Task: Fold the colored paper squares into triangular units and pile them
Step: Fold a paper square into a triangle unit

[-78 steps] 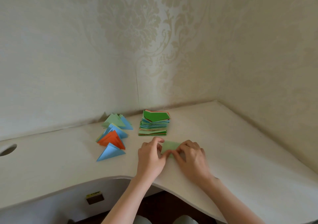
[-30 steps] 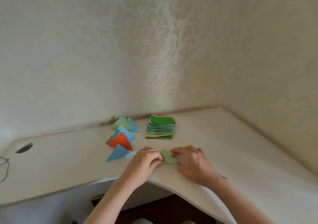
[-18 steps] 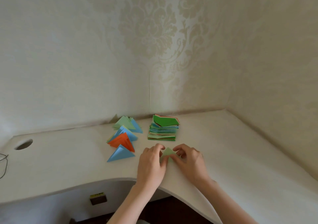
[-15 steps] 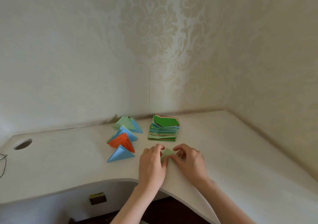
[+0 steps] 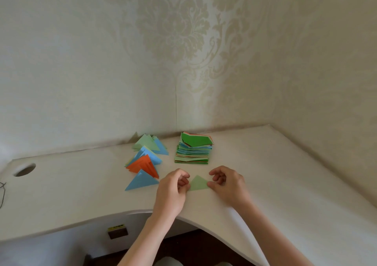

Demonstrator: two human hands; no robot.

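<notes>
A light green paper triangle (image 5: pixel 198 183) lies flat on the white desk (image 5: pixel 265 184) between my hands. My left hand (image 5: pixel 171 192) pinches its left corner with curled fingers. My right hand (image 5: pixel 228 184) pinches its right corner. Behind them stands a stack of colored paper squares (image 5: pixel 193 151) with a dark green sheet on top. Left of the stack lies a loose pile of folded triangles (image 5: pixel 145 159) in blue, orange and light green, with one blue triangle (image 5: pixel 141 181) nearest my left hand.
The desk sits in a wallpapered corner, with walls close behind and to the right. A round cable hole (image 5: pixel 24 169) is at the far left, and a dark cable (image 5: pixel 2 192) lies at the left edge. The desk's front edge curves inward near my arms.
My hands have spread apart, uncovering the light green paper, which now shows as a flat triangle. Earlier both hands were close together pressing on it.
</notes>
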